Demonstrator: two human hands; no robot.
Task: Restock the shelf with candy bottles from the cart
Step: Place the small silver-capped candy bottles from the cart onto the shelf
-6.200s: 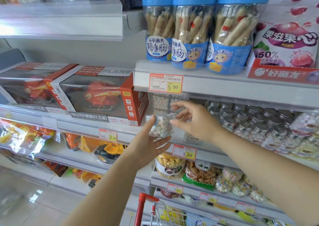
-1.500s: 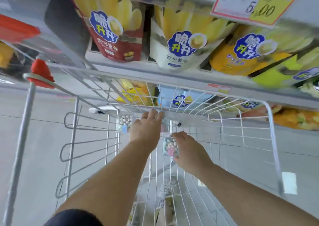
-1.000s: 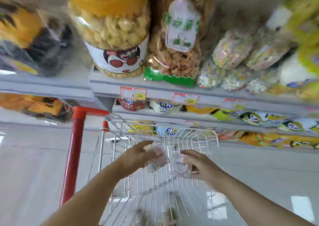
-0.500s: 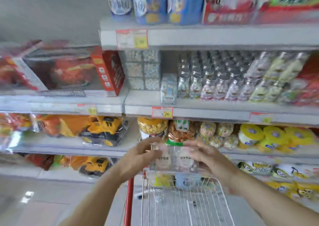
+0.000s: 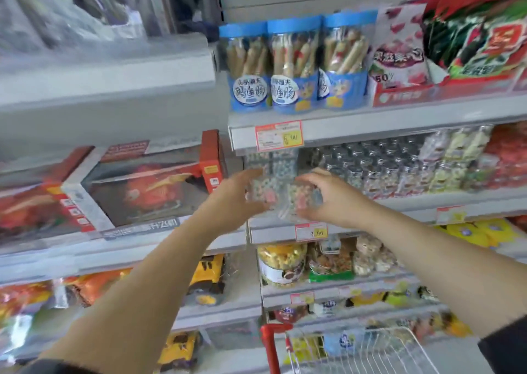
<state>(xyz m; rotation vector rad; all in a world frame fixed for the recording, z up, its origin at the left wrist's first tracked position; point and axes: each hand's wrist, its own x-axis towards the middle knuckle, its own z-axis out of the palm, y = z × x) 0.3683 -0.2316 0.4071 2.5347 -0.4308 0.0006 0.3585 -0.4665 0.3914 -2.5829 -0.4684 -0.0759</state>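
I hold two clear candy bottles filled with small pastel balls, side by side at the front of the middle shelf [image 5: 405, 205]. My left hand [image 5: 233, 199] grips the left candy bottle [image 5: 263, 192]. My right hand [image 5: 333, 196] grips the right candy bottle [image 5: 302, 198]. Behind them stands a stack of the same candy bottles [image 5: 272, 164] at the shelf's left end. The picture is blurred by motion. The wire cart [image 5: 359, 351] with its red handle post shows at the bottom.
Rows of silver-capped jars [image 5: 379, 168] fill the shelf right of the stack. Blue-lidded tubs [image 5: 293, 65] sit on the shelf above. Red toy boxes [image 5: 148, 185] stand to the left. Snack tubs and bags [image 5: 313, 259] fill the shelves below.
Both hands took a candy bottle from the cart, lifted them, and now hold them up at the middle shelf in front of the stack. My view swung from the cart up to the shelves.
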